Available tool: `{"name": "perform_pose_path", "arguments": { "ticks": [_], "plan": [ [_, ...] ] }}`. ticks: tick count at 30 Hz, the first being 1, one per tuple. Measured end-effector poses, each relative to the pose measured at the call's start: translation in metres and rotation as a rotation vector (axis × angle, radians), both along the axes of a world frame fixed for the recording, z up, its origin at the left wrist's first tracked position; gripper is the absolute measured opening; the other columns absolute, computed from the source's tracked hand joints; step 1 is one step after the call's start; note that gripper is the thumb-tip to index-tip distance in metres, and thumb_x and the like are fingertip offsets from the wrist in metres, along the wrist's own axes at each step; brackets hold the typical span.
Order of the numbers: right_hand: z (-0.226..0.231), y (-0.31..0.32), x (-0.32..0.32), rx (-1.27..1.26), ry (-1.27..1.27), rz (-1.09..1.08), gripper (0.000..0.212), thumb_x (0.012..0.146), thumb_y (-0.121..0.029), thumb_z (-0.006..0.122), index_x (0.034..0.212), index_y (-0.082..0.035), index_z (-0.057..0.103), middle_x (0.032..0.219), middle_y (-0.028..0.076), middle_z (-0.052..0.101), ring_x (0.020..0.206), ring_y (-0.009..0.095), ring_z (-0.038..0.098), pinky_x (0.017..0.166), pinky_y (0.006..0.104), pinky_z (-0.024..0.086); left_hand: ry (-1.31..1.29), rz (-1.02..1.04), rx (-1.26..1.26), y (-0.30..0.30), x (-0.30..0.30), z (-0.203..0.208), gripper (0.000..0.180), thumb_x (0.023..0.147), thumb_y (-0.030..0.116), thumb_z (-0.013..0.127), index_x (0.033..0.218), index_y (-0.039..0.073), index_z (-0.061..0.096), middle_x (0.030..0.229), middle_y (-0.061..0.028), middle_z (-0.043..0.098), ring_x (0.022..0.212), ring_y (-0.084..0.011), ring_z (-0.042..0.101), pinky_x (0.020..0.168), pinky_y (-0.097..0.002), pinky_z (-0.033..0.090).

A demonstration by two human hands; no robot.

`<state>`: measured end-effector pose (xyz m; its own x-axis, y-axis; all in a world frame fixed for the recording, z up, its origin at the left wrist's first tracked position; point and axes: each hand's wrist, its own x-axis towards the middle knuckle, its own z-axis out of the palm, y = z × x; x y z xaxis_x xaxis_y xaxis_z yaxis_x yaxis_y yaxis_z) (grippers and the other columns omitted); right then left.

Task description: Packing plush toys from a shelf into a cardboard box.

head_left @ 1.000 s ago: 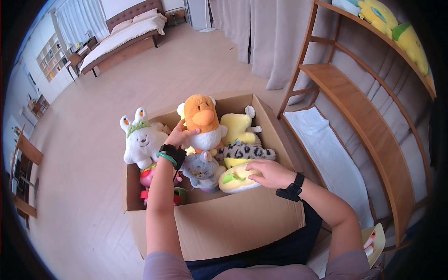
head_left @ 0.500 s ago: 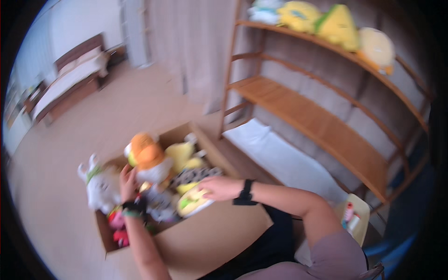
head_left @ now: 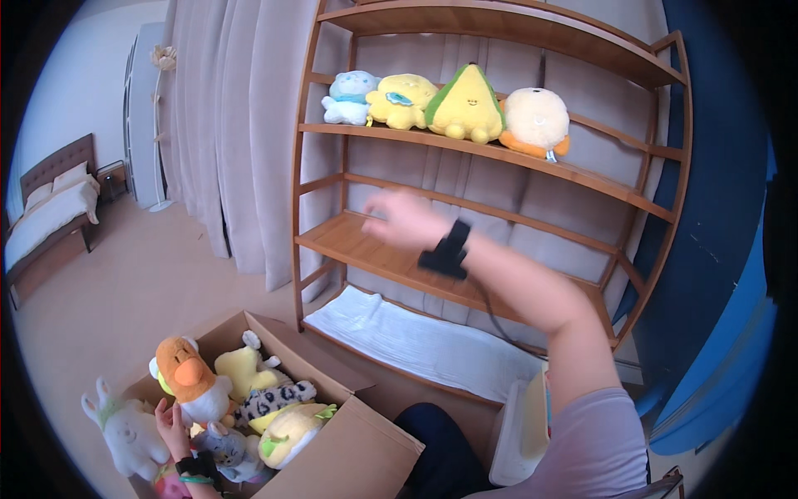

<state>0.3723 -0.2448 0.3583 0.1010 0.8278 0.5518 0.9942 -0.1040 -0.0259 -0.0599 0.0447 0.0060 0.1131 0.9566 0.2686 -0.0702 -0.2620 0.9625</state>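
Note:
My right hand (head_left: 402,219) is raised in front of the middle shelf (head_left: 357,241), somewhat blurred. Its fingers look loosely apart, and no object shows in them. Down at the cardboard box (head_left: 357,441), my left hand (head_left: 172,428) has its fingers stretched up between a white rabbit plush (head_left: 131,439) and an orange-headed duck plush (head_left: 189,370). Beside that hand lies a grey plush (head_left: 229,453). Also in the box are a yellow plush (head_left: 241,370), a leopard-spotted piece (head_left: 278,399) and a round yellow-and-white plush (head_left: 291,434).
On the upper shelf (head_left: 598,179) sit a pale blue plush (head_left: 350,98), a yellow plush (head_left: 402,101), a green-edged triangular plush (head_left: 467,104) and a cream round plush (head_left: 536,121). White sheeting (head_left: 416,345) covers the bottom shelf. A bed (head_left: 58,200) stands far left.
My right hand has left the round yellow-and-white plush in the box and risen to the middle shelf's front. The view has tilted up toward the shelves. My left hand stays by the duck plush.

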Motion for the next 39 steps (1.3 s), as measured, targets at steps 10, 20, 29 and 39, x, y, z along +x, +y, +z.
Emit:
{"name": "perform_pose_path", "arguments": {
  "ticks": [10,20,29,39],
  "plan": [
    [0.182,-0.134,0.101,-0.084,-0.182,-0.792,0.028,0.075,-0.026,0.057,0.092,-0.005,0.064,0.091,0.014,0.064,0.087,0.028,0.059,0.079,0.0343,0.045,0.035,0.067,-0.043,0.009,-0.009,-0.017,0.031,0.086,0.017,0.056,0.111,0.000,0.050,0.084,-0.0066,0.057,0.069,-0.0093,0.052,0.055,-0.0206,0.041],
    [0.192,-0.136,0.163,-0.218,-0.070,-1.158,0.024,0.068,-0.023,0.065,0.089,-0.012,0.067,0.088,0.006,0.065,0.086,0.020,0.061,0.077,0.0316,0.047,0.014,0.036,-0.114,0.010,-0.022,-0.022,0.034,0.085,0.020,0.055,0.113,0.001,0.049,0.087,-0.0041,0.056,0.063,-0.0087,0.048,0.053,-0.0189,0.038],
    [0.177,-0.134,0.198,-0.384,-0.067,-1.249,0.042,0.080,-0.018,0.053,0.121,-0.018,0.051,0.117,0.008,0.054,0.102,0.021,0.053,0.086,0.0346,0.040,0.075,0.071,-0.051,0.033,-0.027,-0.052,0.029,0.086,0.019,0.056,0.108,0.000,0.052,0.082,-0.0004,0.054,0.068,-0.0066,0.048,0.059,-0.0197,0.041],
    [0.174,-0.120,0.180,-0.541,0.228,-1.206,0.042,0.078,-0.015,0.055,0.120,-0.019,0.053,0.104,0.007,0.059,0.090,0.017,0.055,0.078,0.0324,0.043,0.035,0.055,-0.148,0.004,-0.018,-0.031,0.029,0.086,0.019,0.055,0.107,-0.001,0.052,0.092,-0.0034,0.055,0.074,-0.0091,0.051,0.063,-0.0207,0.043]
  ]
}}
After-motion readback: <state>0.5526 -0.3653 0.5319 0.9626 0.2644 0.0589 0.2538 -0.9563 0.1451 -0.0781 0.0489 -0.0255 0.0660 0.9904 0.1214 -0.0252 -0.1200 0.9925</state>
